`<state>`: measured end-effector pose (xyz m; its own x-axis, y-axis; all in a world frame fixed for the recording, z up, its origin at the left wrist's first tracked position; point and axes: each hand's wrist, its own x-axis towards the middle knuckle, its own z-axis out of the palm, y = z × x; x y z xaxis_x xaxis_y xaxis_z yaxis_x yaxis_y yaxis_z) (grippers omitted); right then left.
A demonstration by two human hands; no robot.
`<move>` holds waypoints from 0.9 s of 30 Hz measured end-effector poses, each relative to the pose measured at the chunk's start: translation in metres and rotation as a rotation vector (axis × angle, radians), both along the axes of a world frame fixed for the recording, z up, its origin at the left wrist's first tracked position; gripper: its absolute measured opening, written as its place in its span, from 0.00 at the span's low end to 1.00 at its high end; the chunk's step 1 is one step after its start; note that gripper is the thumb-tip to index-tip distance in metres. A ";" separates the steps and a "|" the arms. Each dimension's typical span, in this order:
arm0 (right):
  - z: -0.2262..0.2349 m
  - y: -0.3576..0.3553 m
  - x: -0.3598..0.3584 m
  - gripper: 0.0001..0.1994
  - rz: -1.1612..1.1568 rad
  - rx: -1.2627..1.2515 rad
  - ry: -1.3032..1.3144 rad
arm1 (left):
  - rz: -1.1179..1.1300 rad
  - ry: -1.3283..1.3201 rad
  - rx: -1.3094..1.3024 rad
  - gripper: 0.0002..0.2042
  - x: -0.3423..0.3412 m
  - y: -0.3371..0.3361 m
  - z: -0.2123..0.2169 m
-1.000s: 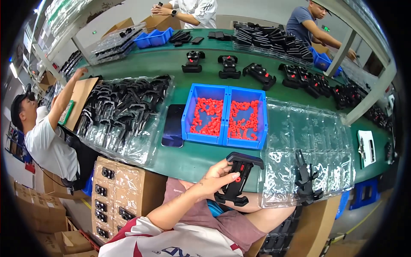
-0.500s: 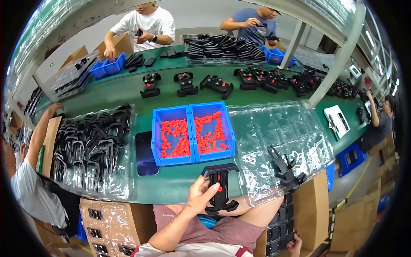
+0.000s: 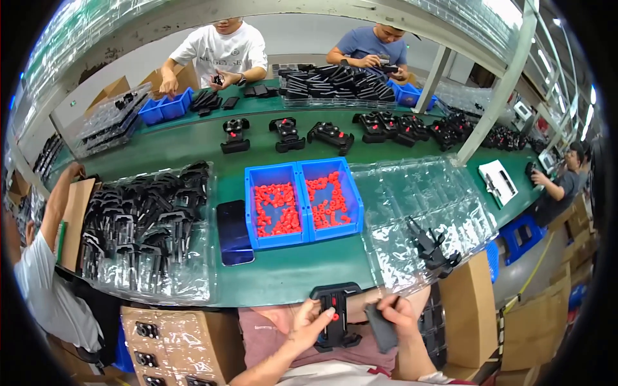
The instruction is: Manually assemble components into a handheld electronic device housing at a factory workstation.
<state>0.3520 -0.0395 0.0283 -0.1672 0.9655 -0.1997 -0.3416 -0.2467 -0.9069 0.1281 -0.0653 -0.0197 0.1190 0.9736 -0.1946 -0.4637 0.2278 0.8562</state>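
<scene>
My left hand (image 3: 308, 327) grips a black plastic clamp holder (image 3: 333, 336) by its left side, above my lap at the table's front edge. The thumb lies near a small red ring on the holder's middle. Beside it, my right hand (image 3: 404, 320) pinches a flat dark grey plate (image 3: 381, 329) by its upper right edge, apart from the holder. Two joined blue bins stand beyond my hands: the left bin (image 3: 273, 243) and the right bin (image 3: 336, 232), both containing small red plastic pieces (image 3: 283, 222).
A dark smartphone (image 3: 235, 235) lies left of the bins. Clear trays (image 3: 193, 283) with many black clamp parts are further left. At right, a clear tray (image 3: 393, 225) bears another black part (image 3: 432, 249). Finished-looking holders (image 3: 287, 134) line the table's far side; co-workers sit beyond and beside.
My right hand has come up from the box at the lower right with a dark grey plate in it. My left hand and the holder sit slightly lower in the view.
</scene>
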 end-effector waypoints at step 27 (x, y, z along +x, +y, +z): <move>-0.033 -0.030 -0.065 0.09 -0.011 0.082 -0.305 | -0.046 -0.015 -0.035 0.26 -0.004 -0.044 -0.022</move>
